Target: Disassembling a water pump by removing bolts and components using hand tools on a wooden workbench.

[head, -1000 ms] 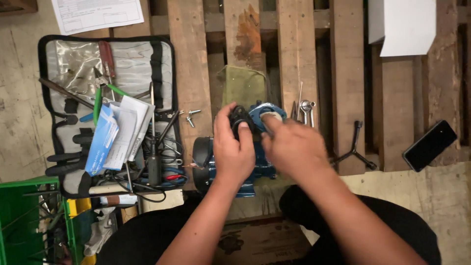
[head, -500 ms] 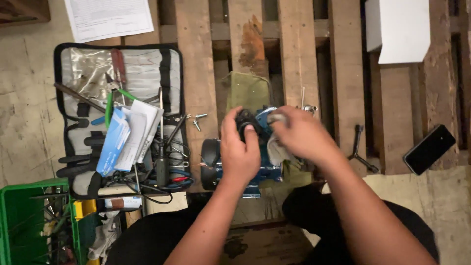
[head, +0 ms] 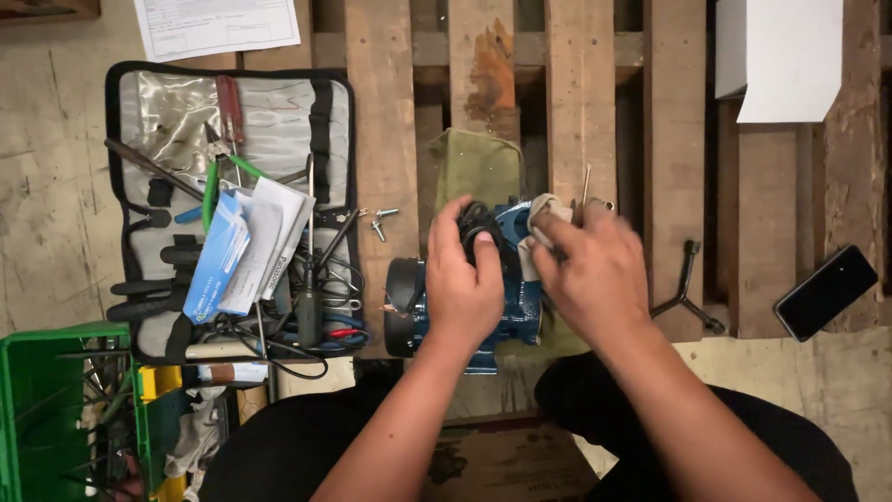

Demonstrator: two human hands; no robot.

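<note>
A blue pump motor with a black end cap lies on a green cloth on the wooden pallet. My left hand rests on top of the motor, fingers curled around a black round part. My right hand grips a small whitish rag and presses it against the blue housing beside that black part. Most of the motor body is hidden under both hands.
An opened tool roll with pliers, screwdrivers and papers lies at left, two loose bolts beside it. A green crate stands at lower left. A black three-way wrench, a dark phone and white box are right.
The view has shifted slightly. My right hand moved a little to the right and now shows the rag against the housing; the left hand keeps its hold on the black part.
</note>
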